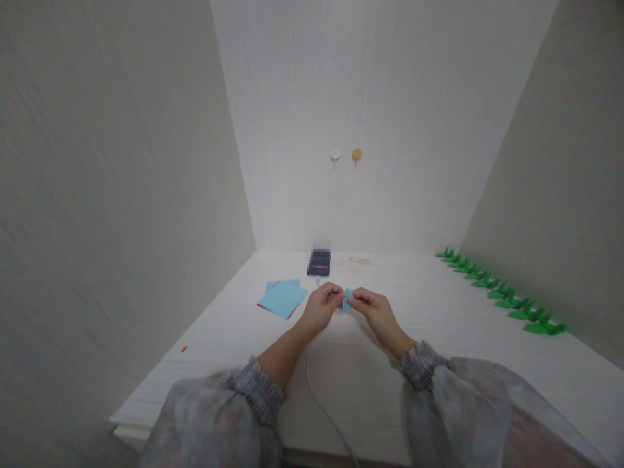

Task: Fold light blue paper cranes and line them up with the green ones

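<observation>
A small piece of folded light-blue paper (347, 299) is held up between my two hands over the middle of the table. My left hand (322, 305) pinches its left side, fingers closed. On the other side my right hand (376, 311) grips it between thumb and fingers. The paper's exact folded shape is too small to make out, and the fingertips partly cover it. Left of my hands lies a loose stack of square paper sheets (283, 299), light blue on top with red edges showing beneath.
A phone (318, 265) stands near the back wall, with a pale cable (324, 411) running toward the front edge. Several green folded-paper figures (504, 299) line the right wall. A small orange scrap (184, 350) lies at left. Two hooks (357, 155) hang on the back wall.
</observation>
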Tool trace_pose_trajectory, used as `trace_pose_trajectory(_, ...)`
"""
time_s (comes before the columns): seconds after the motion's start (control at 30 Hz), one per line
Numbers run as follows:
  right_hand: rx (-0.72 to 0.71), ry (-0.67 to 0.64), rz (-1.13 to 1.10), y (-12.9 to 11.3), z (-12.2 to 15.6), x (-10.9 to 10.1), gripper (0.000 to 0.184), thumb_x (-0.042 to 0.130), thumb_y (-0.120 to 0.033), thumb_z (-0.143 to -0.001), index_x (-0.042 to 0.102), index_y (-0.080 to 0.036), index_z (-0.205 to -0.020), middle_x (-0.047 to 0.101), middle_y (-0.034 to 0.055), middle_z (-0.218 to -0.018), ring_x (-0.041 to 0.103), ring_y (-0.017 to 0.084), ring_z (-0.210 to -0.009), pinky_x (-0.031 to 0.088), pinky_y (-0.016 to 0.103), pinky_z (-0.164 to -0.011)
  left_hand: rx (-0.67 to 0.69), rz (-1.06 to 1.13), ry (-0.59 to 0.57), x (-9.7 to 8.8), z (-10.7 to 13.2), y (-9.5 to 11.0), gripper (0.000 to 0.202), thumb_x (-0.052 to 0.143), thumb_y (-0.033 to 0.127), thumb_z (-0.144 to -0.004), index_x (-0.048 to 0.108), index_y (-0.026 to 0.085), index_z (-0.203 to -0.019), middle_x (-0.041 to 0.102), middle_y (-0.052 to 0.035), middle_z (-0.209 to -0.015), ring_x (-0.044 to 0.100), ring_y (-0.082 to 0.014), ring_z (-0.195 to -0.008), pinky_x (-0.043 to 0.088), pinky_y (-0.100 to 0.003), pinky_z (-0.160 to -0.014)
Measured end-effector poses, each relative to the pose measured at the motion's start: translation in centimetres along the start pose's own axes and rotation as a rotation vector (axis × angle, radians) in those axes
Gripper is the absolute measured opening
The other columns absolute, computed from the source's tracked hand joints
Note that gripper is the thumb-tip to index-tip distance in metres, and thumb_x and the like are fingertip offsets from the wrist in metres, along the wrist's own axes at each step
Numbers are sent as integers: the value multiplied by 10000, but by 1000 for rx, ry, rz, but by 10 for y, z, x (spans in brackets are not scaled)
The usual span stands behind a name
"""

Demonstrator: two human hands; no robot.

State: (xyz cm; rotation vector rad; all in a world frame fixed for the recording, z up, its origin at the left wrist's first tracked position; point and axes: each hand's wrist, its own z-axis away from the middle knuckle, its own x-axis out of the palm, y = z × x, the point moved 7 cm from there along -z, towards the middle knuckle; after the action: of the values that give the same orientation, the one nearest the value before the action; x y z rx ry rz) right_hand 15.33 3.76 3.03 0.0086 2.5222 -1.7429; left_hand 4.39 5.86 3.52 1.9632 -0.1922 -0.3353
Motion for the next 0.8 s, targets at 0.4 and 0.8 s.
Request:
trace_pose_trajectory(0.4,5,-20,69,0,1,3,187,534,-334,-674,581,-155,-645,543,-13,-620,474,117,-607,363,229,-597,79,-278,3,-2,2,5,175,417,325,-743,481,163,-725,470,24,-591,456,-91,-536,343,-214,-520)
trace_pose_trajectory(0.8,27,16,27,6,0,1,227,564,-373,-649,590,-148,-657,571,10,-629,496,127,-603,380,239,-577,-71,137,-25,2,-1,-9,234,587,335,-619,479,132,-662,465,36,-544,435,-60,-464,356,-198,-474)
